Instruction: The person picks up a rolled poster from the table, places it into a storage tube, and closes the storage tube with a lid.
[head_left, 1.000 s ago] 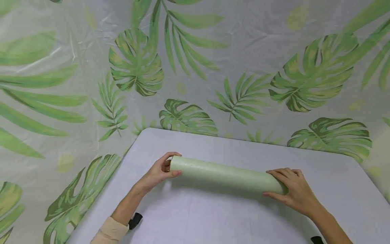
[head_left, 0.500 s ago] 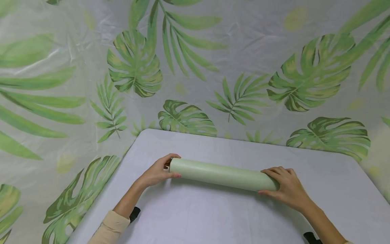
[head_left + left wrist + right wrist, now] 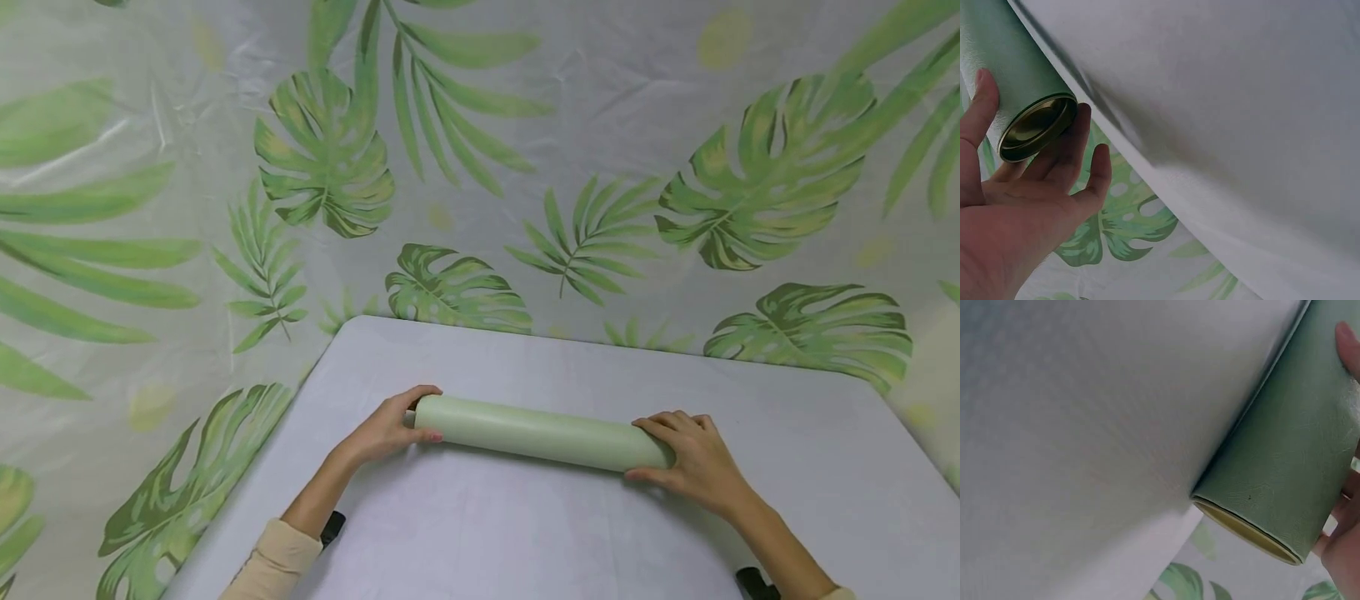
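Observation:
A long pale green roll [image 3: 540, 432] lies across the white table [image 3: 525, 533], running left to right. My left hand [image 3: 390, 427] grips its left end, thumb on the near side and fingers curled over the far side. In the left wrist view the roll's gold-rimmed hollow end [image 3: 1038, 127] sits between thumb and fingers of my left hand [image 3: 1029, 187]. My right hand [image 3: 693, 460] grips the right end, fingers over the top and thumb below. The right wrist view shows the roll [image 3: 1285, 469] against the table with a fingertip [image 3: 1349, 340] on it.
A leaf-print plastic curtain [image 3: 480, 167] hangs behind and to the left of the table. The table's far edge [image 3: 600, 346] lies just beyond the roll. Black wrist straps [image 3: 331, 525] show near both forearms.
Both hands have moved the roll slightly away from me, toward the far edge, while keeping hold of its ends.

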Demonstrator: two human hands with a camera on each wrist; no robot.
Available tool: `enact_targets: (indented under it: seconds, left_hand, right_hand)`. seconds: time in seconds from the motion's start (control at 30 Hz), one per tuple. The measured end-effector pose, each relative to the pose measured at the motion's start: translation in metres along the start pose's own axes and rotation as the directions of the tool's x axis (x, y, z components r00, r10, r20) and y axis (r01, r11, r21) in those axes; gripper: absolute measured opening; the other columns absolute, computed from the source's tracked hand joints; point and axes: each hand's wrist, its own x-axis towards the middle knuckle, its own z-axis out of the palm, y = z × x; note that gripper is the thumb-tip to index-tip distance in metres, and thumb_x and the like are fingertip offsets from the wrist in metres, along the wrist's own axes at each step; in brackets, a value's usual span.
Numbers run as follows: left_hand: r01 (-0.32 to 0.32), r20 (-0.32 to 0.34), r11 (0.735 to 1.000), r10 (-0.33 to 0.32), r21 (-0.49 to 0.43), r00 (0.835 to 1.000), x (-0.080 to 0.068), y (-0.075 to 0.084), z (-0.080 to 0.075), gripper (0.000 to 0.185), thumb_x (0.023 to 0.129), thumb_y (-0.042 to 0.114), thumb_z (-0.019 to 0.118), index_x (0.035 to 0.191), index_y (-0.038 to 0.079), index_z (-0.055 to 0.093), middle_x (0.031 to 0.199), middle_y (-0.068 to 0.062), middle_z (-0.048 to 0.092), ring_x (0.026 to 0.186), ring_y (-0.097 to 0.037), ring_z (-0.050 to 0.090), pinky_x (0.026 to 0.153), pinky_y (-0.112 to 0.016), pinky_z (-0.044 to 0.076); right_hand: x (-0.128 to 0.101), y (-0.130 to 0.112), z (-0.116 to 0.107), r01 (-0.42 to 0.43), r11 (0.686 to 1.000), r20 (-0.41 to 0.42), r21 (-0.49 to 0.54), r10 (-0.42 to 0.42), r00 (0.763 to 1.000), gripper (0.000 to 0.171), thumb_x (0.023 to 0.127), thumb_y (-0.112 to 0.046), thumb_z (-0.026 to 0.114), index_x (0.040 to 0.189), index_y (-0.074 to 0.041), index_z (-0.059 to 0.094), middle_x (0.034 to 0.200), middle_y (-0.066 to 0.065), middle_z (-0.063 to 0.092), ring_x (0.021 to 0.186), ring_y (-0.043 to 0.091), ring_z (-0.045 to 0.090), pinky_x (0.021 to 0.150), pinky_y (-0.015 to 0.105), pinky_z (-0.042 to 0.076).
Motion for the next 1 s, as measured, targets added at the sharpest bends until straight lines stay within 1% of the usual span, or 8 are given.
enact_targets:
  seconds: [0.2,0.3,0.43,0.6,0.7,0.8,0.87,1.0]
  left_hand:
    - [0.020,0.014,0.999,-0.021,0.044,1.000,-0.001,0.001,0.002,0.071,0.089,0.032,0.083,0.149,0.011,0.052,0.146,-0.014,0.061,0.137,-0.037,0.055,0.111,-0.060,0.043]
    - [0.022,0.018,0.998,-0.023,0.054,1.000,0.000,0.000,0.002,0.072,0.090,0.032,0.082,0.150,0.011,0.051,0.146,-0.014,0.061,0.137,-0.037,0.055,0.110,-0.060,0.043]
    - [0.055,0.032,0.997,-0.057,0.052,0.998,-0.001,-0.001,0.002,0.083,0.090,0.036,0.082,0.157,0.010,0.040,0.147,-0.019,0.058,0.138,-0.040,0.053,0.112,-0.061,0.041]
    - [0.101,0.072,0.992,-0.106,0.073,0.992,-0.006,0.001,-0.003,0.103,0.091,0.039,0.081,0.165,0.009,0.018,0.153,-0.025,0.050,0.145,-0.045,0.045,0.117,-0.065,0.034]
    - [0.104,0.104,0.989,-0.115,0.103,0.988,-0.013,0.003,-0.009,0.107,0.091,0.040,0.080,0.166,0.008,0.012,0.159,-0.026,0.042,0.151,-0.046,0.037,0.120,-0.070,0.025]
    - [0.095,0.117,0.984,-0.114,0.152,0.987,-0.022,0.002,-0.018,0.101,0.094,0.041,0.077,0.166,0.006,0.015,0.165,-0.025,0.035,0.153,-0.045,0.032,0.119,-0.075,0.018]
    - [0.071,0.111,0.979,-0.093,0.189,0.989,-0.029,0.000,-0.024,0.089,0.099,0.040,0.070,0.165,0.006,0.021,0.166,-0.023,0.033,0.154,-0.045,0.031,0.117,-0.077,0.018]
    - [0.023,0.038,0.967,-0.033,0.254,0.999,-0.042,-0.005,-0.035,0.066,0.107,0.033,0.058,0.161,0.005,0.033,0.165,-0.022,0.035,0.154,-0.047,0.030,0.116,-0.077,0.021]
  right_hand:
    - [-0.001,-0.001,0.001,-0.018,1.000,0.021,0.001,0.018,1.000,0.074,0.058,-0.054,0.096,0.117,-0.013,0.077,0.108,0.002,0.074,0.098,0.025,0.067,0.081,0.041,0.038]
    - [0.000,-0.001,0.002,-0.034,0.999,0.032,-0.005,0.035,0.999,0.074,0.058,-0.053,0.096,0.117,-0.013,0.076,0.109,0.004,0.074,0.099,0.027,0.067,0.081,0.042,0.039]
    - [0.001,-0.002,0.001,-0.070,0.998,0.077,0.000,0.070,0.995,0.077,0.061,-0.053,0.095,0.122,-0.011,0.072,0.116,0.008,0.073,0.106,0.031,0.066,0.084,0.046,0.041]
    - [-0.003,0.000,-0.010,-0.131,0.991,0.136,0.022,0.127,0.982,0.083,0.075,-0.053,0.089,0.138,-0.008,0.060,0.134,0.016,0.063,0.123,0.041,0.057,0.095,0.062,0.038]
    - [-0.010,0.007,-0.023,-0.176,0.984,0.143,0.037,0.169,0.975,0.077,0.085,-0.047,0.083,0.144,-0.007,0.054,0.143,0.021,0.056,0.128,0.045,0.050,0.098,0.067,0.033]
    - [-0.018,0.018,-0.037,-0.213,0.976,0.128,0.036,0.207,0.970,0.066,0.094,-0.040,0.075,0.146,-0.006,0.052,0.146,0.023,0.052,0.129,0.046,0.048,0.097,0.069,0.030]
    - [-0.025,0.026,-0.045,-0.227,0.973,0.117,0.033,0.222,0.968,0.058,0.099,-0.035,0.069,0.145,-0.005,0.052,0.146,0.024,0.051,0.128,0.047,0.048,0.096,0.070,0.029]
    - [-0.040,0.046,-0.058,-0.245,0.969,0.096,0.017,0.243,0.965,0.044,0.106,-0.025,0.059,0.143,-0.003,0.053,0.144,0.026,0.051,0.125,0.050,0.047,0.093,0.071,0.027]
